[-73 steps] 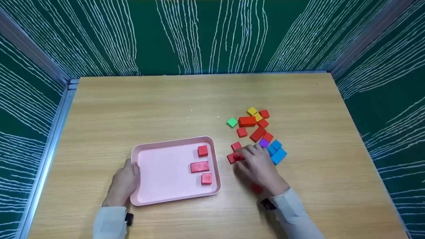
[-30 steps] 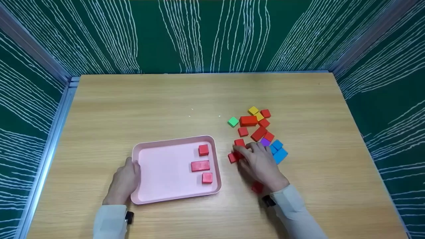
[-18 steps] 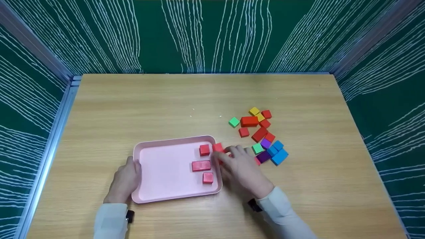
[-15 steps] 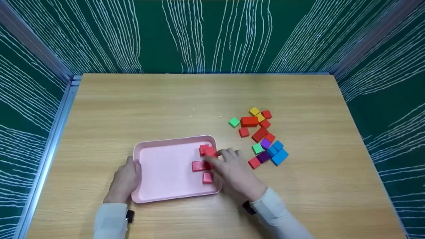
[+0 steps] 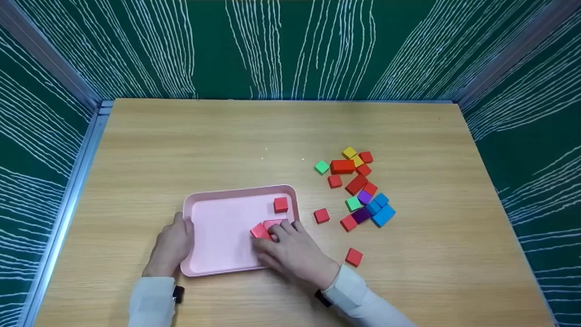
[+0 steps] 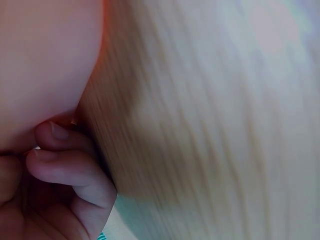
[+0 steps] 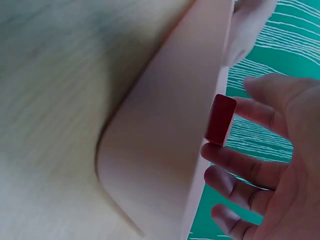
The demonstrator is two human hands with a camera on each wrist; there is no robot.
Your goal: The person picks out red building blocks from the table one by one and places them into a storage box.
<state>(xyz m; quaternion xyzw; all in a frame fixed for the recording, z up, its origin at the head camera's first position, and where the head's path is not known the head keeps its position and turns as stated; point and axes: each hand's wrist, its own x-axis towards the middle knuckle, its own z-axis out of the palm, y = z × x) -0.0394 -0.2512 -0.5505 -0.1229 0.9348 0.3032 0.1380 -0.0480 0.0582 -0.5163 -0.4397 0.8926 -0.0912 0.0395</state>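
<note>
My left hand [image 5: 169,245] grips the left edge of a shallow pink tray [image 5: 218,240], which lies on the wooden table; in the left wrist view its fingers [image 6: 75,170] are curled. Over the tray's right half, my right hand [image 5: 295,254] pinches a red block [image 5: 260,231] between thumb and fingers. The right wrist view shows this red block [image 7: 220,120] at the fingertips, above the tray wall [image 7: 160,110]. A red cube [image 5: 280,205] sits near the tray's back right corner. A longer red block [image 5: 273,223] is partly covered by my fingers; another cube there is hidden.
Right of the tray lies a loose group of red, yellow, green, purple and blue blocks, among them a large blue block [image 5: 383,215]. Two red cubes lie apart, one [image 5: 321,215] beside the tray, one [image 5: 353,257] nearer the front. Green walls [image 5: 209,50] border the table.
From the block group, my right hand has picked up a red block and carried it left across the tray's right rim to over the tray. The left hand stays on the tray edge.
</note>
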